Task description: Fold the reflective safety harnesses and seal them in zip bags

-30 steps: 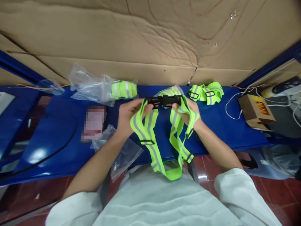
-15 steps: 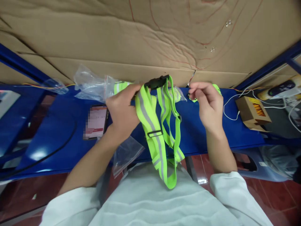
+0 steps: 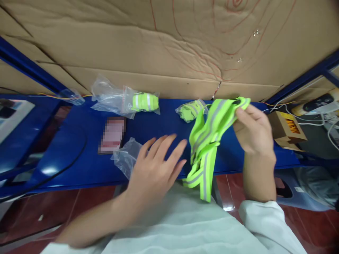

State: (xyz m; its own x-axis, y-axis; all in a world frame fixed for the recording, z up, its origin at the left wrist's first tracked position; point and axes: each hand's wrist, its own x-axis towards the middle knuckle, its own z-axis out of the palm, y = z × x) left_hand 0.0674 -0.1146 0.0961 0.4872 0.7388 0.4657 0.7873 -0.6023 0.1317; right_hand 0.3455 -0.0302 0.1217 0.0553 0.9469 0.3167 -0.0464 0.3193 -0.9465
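My right hand (image 3: 253,128) pinches one end of a neon-yellow reflective strap harness (image 3: 209,137) with grey stripes. The straps hang down in loose folds over the front edge of the blue table (image 3: 164,121). A dark piece shows at the gripped end. To the left, my left hand (image 3: 157,164) is open, fingers spread, holding nothing and apart from the straps. Just beside it lies a clear plastic bag (image 3: 127,155), partly covered by that hand. Two bagged bundles of the same yellow strap, a rolled bundle (image 3: 145,102) and a crumpled bundle (image 3: 190,110), lie at the back.
A phone (image 3: 112,135) lies left of the middle. More clear bags (image 3: 108,95) and a clear plastic cup (image 3: 71,97) are at the back left. An open cardboard box (image 3: 288,128) and white cables (image 3: 309,121) are on the right. A cardboard panel (image 3: 132,46) rises behind.
The strap harness has passed from my left hand to my right and shifted rightward. My left hand has let go, opened and come down nearer my body.
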